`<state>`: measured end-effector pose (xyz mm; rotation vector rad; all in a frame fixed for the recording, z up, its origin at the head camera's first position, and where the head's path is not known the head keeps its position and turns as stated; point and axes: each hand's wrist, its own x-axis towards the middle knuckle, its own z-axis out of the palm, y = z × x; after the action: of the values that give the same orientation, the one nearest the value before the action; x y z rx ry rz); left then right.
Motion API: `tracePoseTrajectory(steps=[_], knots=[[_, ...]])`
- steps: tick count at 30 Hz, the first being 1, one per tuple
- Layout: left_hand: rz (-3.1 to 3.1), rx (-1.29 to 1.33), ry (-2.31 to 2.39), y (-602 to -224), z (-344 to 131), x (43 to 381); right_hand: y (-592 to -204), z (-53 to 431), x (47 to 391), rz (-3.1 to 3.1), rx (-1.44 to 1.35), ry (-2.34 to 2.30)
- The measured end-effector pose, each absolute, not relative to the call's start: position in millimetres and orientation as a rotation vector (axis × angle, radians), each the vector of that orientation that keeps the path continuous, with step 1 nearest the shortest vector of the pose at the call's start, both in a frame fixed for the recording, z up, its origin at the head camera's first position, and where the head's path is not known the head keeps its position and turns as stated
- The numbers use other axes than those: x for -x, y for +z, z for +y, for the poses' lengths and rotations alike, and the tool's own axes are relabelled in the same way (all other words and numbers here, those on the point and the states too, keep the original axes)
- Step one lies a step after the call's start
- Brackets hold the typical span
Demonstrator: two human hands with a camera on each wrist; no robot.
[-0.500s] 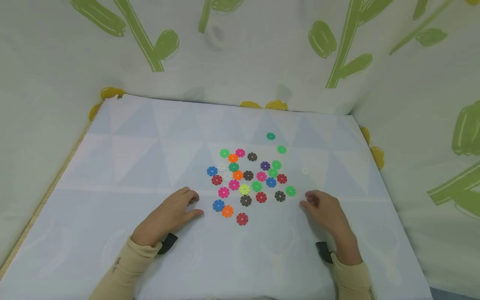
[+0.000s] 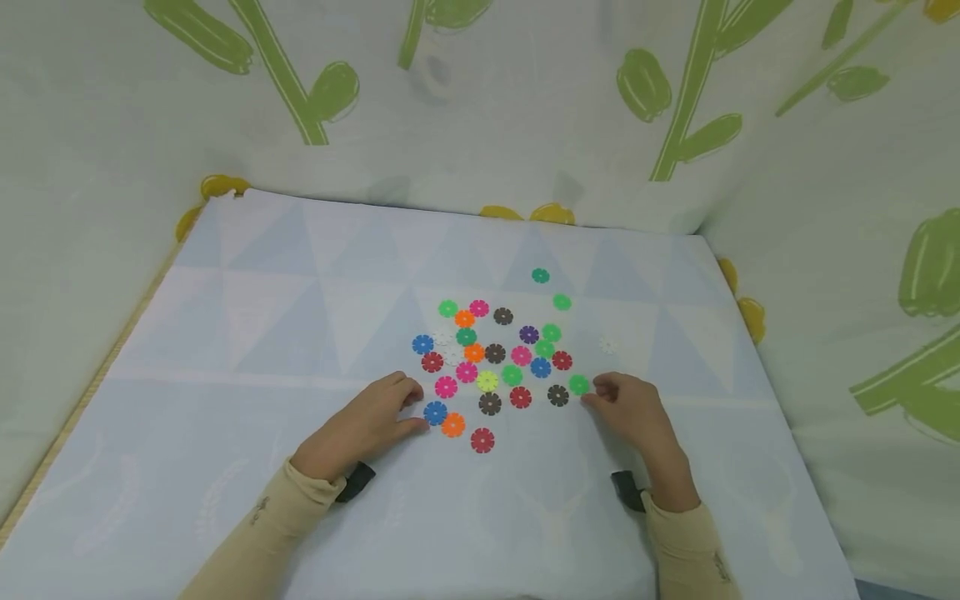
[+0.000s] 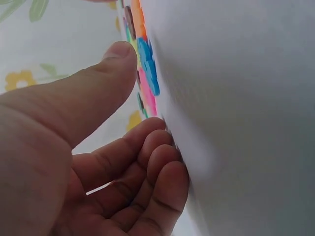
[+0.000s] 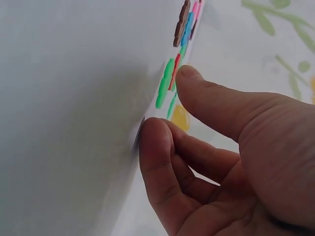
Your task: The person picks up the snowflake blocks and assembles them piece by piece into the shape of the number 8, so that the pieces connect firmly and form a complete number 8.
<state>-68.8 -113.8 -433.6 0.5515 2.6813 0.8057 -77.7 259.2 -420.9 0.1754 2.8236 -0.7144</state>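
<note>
Yellow disc (image 2: 487,381): flat on the table (image 2: 450,525), my zero; all places read off it.
My left hand (image 2: 375,421): left of yellow disc. Thumb and fingers wide apart, fingertips bent, holding nothing.
Blue disc (image 2: 436,413): left of yellow disc, nearer me, at the mouth of my left thumb-finger gap, right by the thumb tip. Contact: can't tell.
Pink disc (image 2: 446,387): left of yellow disc, just beside my left fingertips.
My right hand (image 2: 630,408): right of yellow disc. Fingers loosely curled, thumb gap narrower than on the left, holding nothing.
Green disc (image 2: 579,384): right of yellow disc, about level with it, right at my right thumb and index tips. Contact: can't tell.
Dark disc (image 2: 558,395): right of yellow disc, just short of the green one.
Red disc (image 2: 482,440): my side of yellow disc, between both hands, well apart from each.
</note>
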Motion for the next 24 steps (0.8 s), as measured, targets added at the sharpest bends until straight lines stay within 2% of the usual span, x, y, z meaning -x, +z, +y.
tracePoseTrajectory(steps=[24], knots=[[2.641, -0.586, 0.809, -435, -96, 78, -421, 240, 94, 2.869, -0.158, -0.673]])
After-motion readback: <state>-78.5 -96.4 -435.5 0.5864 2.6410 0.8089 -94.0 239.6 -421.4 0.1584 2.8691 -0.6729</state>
